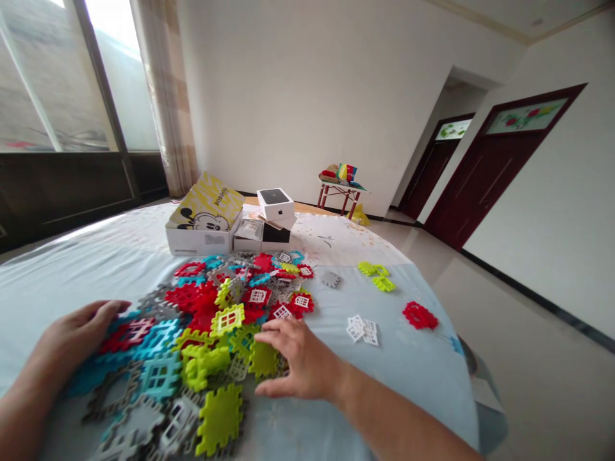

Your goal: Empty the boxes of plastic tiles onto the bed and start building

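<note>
A heap of interlocking plastic building panels in red, blue, lime green and grey spreads over the near left of the table. My left hand (72, 339) rests at the heap's left edge, fingers stretched out beside red and blue panels (156, 336). On the heap's right side is my right hand (302, 358), its thumb and fingers apart around a lime panel (263, 360); whether it touches the panel I cannot tell. Closer to me lies a square lime panel (220, 419). A lime panel with a window frame (227, 320) sits mid-heap, above a chunky lime piece (204, 365).
White window pieces (362, 330), a red panel (419, 315), lime panels (377, 275) and a grey panel (331, 278) lie apart on the right. Behind the heap stand a yellow-lidded box (206, 211) and a white phone box (275, 203). The round table's edge (461, 358) curves at right.
</note>
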`<state>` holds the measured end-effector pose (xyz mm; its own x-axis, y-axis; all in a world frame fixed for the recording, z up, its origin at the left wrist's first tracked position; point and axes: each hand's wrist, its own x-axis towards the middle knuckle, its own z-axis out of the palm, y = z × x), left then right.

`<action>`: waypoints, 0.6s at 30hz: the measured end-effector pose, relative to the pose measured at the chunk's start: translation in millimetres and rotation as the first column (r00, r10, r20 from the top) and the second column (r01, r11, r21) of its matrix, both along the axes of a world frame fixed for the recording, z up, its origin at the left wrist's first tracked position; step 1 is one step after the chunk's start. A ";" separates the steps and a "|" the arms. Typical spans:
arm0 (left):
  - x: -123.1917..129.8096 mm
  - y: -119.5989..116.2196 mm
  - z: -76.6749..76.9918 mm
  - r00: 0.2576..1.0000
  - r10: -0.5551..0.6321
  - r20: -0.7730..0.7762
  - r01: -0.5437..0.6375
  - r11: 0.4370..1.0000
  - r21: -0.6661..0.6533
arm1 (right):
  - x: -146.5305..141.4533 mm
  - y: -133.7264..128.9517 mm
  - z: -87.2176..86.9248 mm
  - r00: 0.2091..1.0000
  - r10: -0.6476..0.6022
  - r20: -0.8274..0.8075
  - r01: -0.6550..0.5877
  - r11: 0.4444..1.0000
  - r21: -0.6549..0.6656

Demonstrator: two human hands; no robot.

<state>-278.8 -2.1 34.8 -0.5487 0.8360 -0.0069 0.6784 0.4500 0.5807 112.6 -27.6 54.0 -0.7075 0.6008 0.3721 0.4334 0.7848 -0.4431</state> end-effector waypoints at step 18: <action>-21.5 10.6 -24.1 1.000 0.011 0.017 -0.011 0.999 0.045 | 54.3 50.7 -27.2 0.843 -0.504 -0.190 0.496 0.864 -0.089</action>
<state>-300.3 8.5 10.7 -0.5579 0.8296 0.0215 0.6634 0.4303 0.6121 166.9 23.1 26.9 -0.2202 0.8682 0.4447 0.6622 0.4678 -0.5854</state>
